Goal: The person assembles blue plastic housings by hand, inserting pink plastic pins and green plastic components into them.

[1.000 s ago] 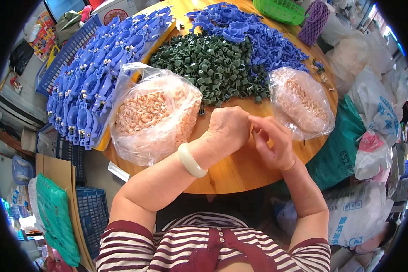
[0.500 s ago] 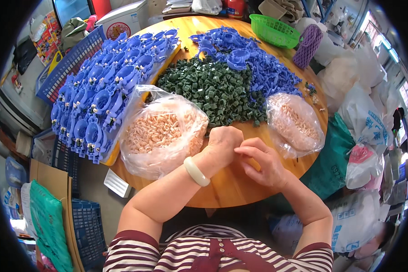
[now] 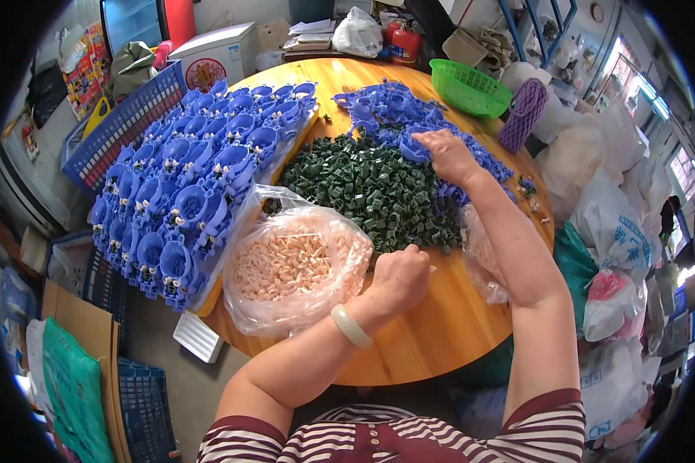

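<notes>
Seen from my remote station, left to right: rows of assembled blue parts (image 3: pixel 201 185) lay along the left edge of the round wooden table (image 3: pixel 432 339); beside them sat a clear bag of pale pink pieces (image 3: pixel 293 270); the left hand (image 3: pixel 400 279) rested just right of that bag, fingers curled into a closed fist, whether it held anything I could not tell; the green pieces (image 3: pixel 371 193) were heaped mid-table; the right hand (image 3: pixel 449 157) reached to the loose blue parts (image 3: pixel 409 116) at the far side, fingers bent down onto one.
</notes>
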{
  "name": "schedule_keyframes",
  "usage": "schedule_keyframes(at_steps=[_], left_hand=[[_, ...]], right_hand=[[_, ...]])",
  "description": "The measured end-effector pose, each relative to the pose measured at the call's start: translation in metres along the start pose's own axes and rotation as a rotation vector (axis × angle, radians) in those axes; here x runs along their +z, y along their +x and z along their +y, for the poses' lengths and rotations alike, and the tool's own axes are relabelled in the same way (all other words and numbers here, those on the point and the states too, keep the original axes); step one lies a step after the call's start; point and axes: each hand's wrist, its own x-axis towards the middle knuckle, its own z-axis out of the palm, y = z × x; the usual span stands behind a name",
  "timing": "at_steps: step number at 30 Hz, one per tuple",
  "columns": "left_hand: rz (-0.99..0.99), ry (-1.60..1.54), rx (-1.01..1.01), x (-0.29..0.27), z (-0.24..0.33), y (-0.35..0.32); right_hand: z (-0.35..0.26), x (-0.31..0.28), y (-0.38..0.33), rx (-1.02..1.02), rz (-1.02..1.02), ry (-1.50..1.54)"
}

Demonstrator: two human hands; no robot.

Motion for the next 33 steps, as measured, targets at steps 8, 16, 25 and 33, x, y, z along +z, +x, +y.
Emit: schedule_keyframes(at_steps=[8, 16, 25, 33], left_hand=[[0.208, -0.281, 0.026, -0.003, 0.002, 0.005], [0.018, -1.362, -0.445, -0.002, -0.010, 0.019], [-0.237, -1.943, -0.312, -0.002, -0.016, 0.015], [0.098, -1.939, -0.258, -0.019, -0.021, 0.023]], right_hand=[[-0.014, -0.027, -0.037, -0.065, 0.043, 0.105], [-0.034, -0.053, -0.105, -0.065, 0.130, 0.234], [-0.090, -0.074, -0.145, -0.196, 0.141, 0.414], [-0.073, -0.058, -0.152, 0.319, 0.298, 0.709]])
